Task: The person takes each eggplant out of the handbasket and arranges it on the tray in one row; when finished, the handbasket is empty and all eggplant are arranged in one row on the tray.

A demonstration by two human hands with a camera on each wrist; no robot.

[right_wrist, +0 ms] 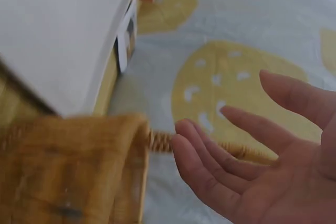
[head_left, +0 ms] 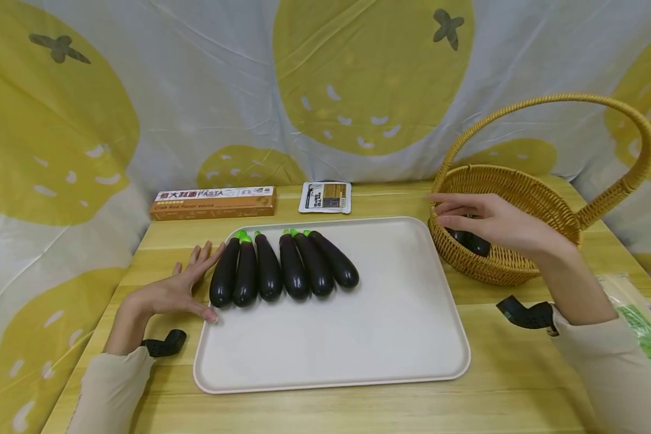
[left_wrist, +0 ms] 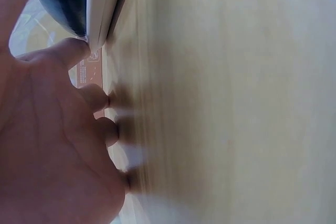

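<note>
Several dark purple eggplants [head_left: 293, 271] with bright green stems lie side by side on the left half of a white tray [head_left: 369, 337]. My left hand [head_left: 176, 292] is spread at the tray's left edge, its thumb over the rim and a finger beside the leftmost eggplant; other fingertips rest on the table in the left wrist view. Above a wicker basket [head_left: 499, 265] hovers my right hand [head_left: 499, 223], fingers extended and nothing held, as the right wrist view shows. Dark eggplant [head_left: 471, 242] shows inside the basket, partly hidden by this hand.
Behind the tray stand a pasta box [head_left: 214, 204] and a small white packet [head_left: 325, 198]. The basket's tall arched handle [head_left: 564, 99] rises at the right. A clear and green package [head_left: 642, 331] lies by the right sleeve. A patterned cloth [head_left: 206, 78] hangs behind the table.
</note>
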